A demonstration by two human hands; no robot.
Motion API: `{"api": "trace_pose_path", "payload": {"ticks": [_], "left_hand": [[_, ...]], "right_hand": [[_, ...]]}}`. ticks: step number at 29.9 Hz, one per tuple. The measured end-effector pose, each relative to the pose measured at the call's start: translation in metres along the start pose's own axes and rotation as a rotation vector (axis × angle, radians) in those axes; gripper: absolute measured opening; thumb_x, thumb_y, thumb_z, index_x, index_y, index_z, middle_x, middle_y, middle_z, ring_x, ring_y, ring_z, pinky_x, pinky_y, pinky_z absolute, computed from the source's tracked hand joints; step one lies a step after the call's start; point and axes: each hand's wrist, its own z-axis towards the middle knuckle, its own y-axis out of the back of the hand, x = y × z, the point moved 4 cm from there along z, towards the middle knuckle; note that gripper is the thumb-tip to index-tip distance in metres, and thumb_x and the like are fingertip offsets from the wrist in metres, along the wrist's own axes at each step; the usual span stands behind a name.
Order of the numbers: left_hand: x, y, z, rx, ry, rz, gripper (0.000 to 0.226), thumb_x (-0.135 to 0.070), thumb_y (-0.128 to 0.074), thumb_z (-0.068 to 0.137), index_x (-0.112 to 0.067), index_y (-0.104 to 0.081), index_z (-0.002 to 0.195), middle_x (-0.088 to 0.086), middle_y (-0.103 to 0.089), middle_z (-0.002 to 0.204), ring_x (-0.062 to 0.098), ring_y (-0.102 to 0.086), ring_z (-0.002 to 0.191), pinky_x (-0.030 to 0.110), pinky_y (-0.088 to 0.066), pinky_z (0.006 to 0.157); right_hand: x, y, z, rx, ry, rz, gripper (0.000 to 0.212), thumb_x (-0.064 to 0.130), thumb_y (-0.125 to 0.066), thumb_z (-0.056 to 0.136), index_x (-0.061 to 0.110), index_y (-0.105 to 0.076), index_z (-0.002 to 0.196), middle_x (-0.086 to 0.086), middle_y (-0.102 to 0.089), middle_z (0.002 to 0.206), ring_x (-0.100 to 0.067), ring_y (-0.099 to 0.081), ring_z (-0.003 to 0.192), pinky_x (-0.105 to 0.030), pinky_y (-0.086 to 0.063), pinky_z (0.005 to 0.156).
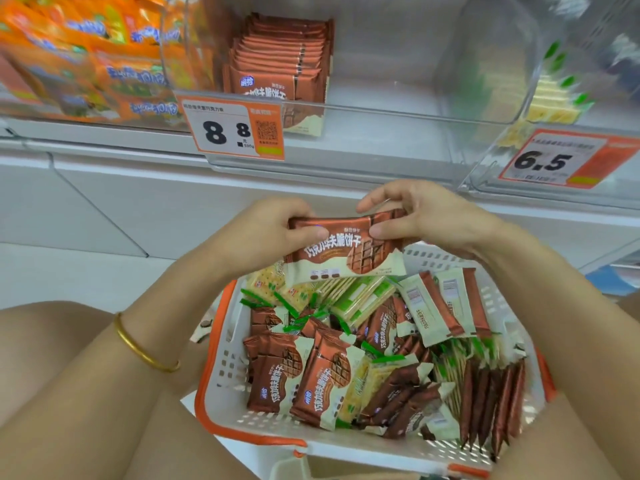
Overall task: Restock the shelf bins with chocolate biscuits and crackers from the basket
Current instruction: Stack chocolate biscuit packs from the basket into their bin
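Note:
Both hands hold one brown chocolate biscuit packet (343, 249) above the basket. My left hand (277, 230) pinches its top left edge and my right hand (415, 216) pinches its top right edge. Below, the white basket (221, 382) with an orange rim holds several brown chocolate biscuit packets (322, 379) and green-edged cracker packets (360, 296). Up on the shelf, a clear bin (398, 112) has a row of chocolate biscuit packets (277, 60) standing at its left side. A second clear bin (498, 157) at the right holds cracker packets (554, 98).
Orange snack bags (93, 60) fill the bin at the upper left. Price tags reading 8.8 (235, 128) and 6.5 (554, 161) hang on the bin fronts. A gold bangle (142, 348) circles my left wrist. My knees frame the basket on both sides.

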Motion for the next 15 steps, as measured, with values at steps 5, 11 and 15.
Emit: {"api": "trace_pose_path", "payload": {"ticks": [5,11,15], "left_hand": [[-0.032,0.057,-0.001,-0.275,-0.135,-0.112,0.010,-0.023,-0.068,0.084,-0.024,-0.061,0.090,-0.006,-0.060,0.076,-0.004,-0.057,0.060,0.009,-0.043,0.056],[-0.026,0.115,0.005,-0.878,-0.237,0.164,0.033,-0.037,-0.052,0.089,-0.013,-0.057,0.112,0.000,-0.059,0.101,0.012,-0.054,0.098,0.027,-0.044,0.084],[-0.010,0.094,0.021,-0.703,-0.175,0.512,0.043,-0.047,-0.038,0.090,-0.017,-0.063,0.108,0.001,-0.064,0.108,0.026,-0.054,0.107,0.042,-0.036,0.095]], "right_hand": [[0.071,0.009,-0.001,0.047,0.093,-0.138,0.010,0.014,-0.073,0.074,0.012,-0.066,0.080,-0.004,-0.068,0.065,-0.014,-0.061,0.052,-0.024,-0.049,0.047],[0.149,0.064,0.035,-0.362,0.242,-0.031,0.009,0.016,-0.073,0.080,0.011,-0.067,0.084,-0.002,-0.070,0.071,-0.011,-0.067,0.056,-0.024,-0.055,0.049],[0.147,0.044,0.100,-0.317,0.173,-0.255,0.017,0.013,-0.075,0.080,0.010,-0.062,0.091,-0.005,-0.062,0.075,-0.017,-0.064,0.060,-0.028,-0.056,0.047]]}}
